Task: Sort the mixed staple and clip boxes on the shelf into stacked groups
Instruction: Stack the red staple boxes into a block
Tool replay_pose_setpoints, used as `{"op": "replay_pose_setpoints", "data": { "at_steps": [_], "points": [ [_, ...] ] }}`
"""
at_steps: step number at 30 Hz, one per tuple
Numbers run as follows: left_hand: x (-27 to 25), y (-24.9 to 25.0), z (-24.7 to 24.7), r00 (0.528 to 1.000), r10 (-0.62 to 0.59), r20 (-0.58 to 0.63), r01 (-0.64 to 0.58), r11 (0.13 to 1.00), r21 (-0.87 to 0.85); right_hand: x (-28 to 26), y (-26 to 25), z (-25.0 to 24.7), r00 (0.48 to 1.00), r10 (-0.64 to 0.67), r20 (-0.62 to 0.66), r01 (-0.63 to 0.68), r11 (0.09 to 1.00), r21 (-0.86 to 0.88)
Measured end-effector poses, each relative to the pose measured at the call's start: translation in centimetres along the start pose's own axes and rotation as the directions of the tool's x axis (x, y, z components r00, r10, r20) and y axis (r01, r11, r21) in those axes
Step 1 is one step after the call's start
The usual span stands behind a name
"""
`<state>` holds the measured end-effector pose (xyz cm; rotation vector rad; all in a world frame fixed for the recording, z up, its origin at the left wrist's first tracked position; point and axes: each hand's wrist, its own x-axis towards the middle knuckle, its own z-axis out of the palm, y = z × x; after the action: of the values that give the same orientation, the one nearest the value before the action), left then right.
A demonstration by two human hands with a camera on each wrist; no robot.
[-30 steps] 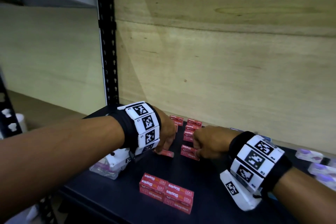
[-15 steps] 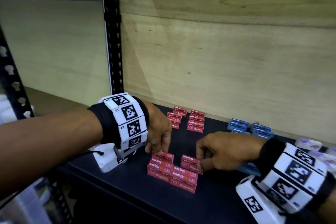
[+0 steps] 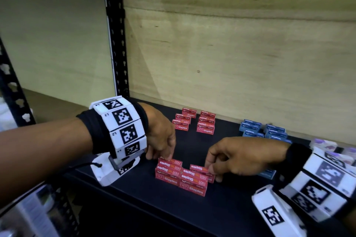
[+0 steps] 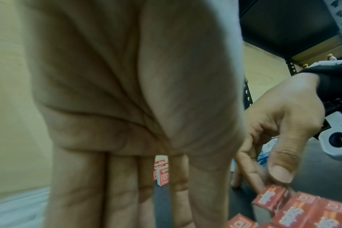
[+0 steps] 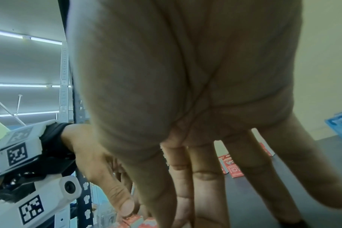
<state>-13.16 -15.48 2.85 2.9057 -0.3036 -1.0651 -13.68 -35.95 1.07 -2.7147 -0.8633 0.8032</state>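
Red staple boxes stand in a stacked cluster near the front of the dark shelf. My left hand pinches the top left red box of that cluster. On the cluster's right side my right hand pinches another red box between thumb and fingers. The left wrist view shows that thumb on the box's end. Two more red stacks stand at the back, with blue boxes to their right.
Purple-and-white boxes lie at the shelf's far right. One blue box sits under my right hand. A plywood back wall closes the shelf. A black upright post stands at the left rear corner.
Both hands came from the back stacks toward the shelf's front, each with a red box, and now hold them on the front cluster.
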Motion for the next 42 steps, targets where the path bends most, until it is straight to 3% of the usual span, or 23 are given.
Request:
{"op": "replay_pose_setpoints", "data": {
  "at_steps": [9, 38, 42],
  "points": [
    [-0.4, 0.3, 0.8, 0.999, 0.05, -0.02, -0.049, 0.998, 0.037, 0.6, -0.6, 0.8, 1.0, -0.019, -0.004, 0.019, 1.0, -0.016],
    [-0.4, 0.6, 0.4, 0.999, 0.045, 0.012, -0.046, 0.995, 0.09, 1.3, -0.7, 0.7, 1.0, -0.004, 0.02, 0.005, 0.999, -0.039],
    [-0.3, 0.7, -0.4, 0.998, 0.029, -0.058, -0.023, 0.993, 0.112, 1.4, -0.4, -0.6, 0.998, 0.02, 0.053, -0.018, 0.999, -0.041]
  ]
}}
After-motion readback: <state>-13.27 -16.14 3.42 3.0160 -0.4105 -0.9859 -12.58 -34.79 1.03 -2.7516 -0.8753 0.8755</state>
